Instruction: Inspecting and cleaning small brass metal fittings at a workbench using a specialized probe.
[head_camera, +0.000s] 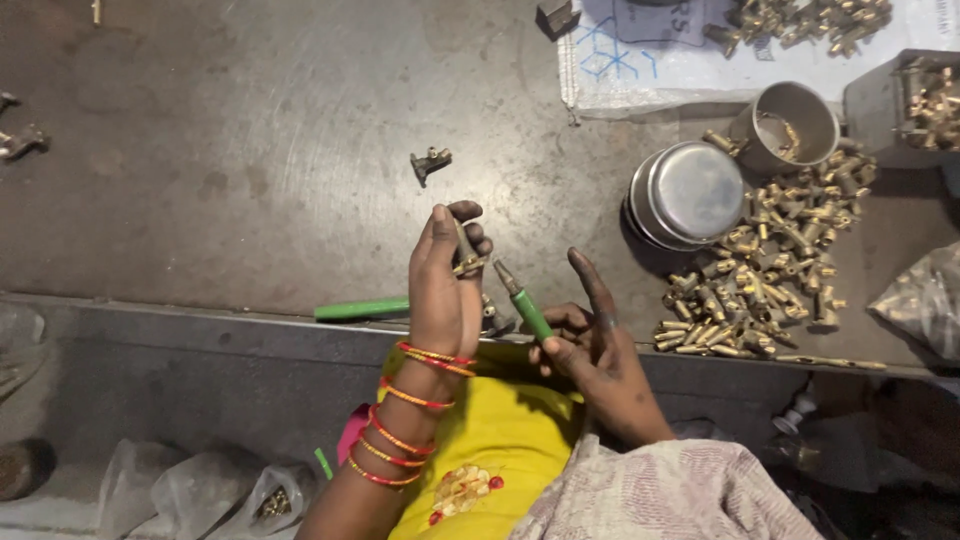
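A small brass fitting is being pinched in the closed left hand, while a green-handled tool is being gripped in the curled right hand, at four o'clock of the fitting. The tip is best being lined up squarely, the fitting being kept steady.

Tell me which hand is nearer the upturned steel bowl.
Right. The right hand, holding a green-handled tool, sits just below-left of the steel bowl; the left hand is farther left.
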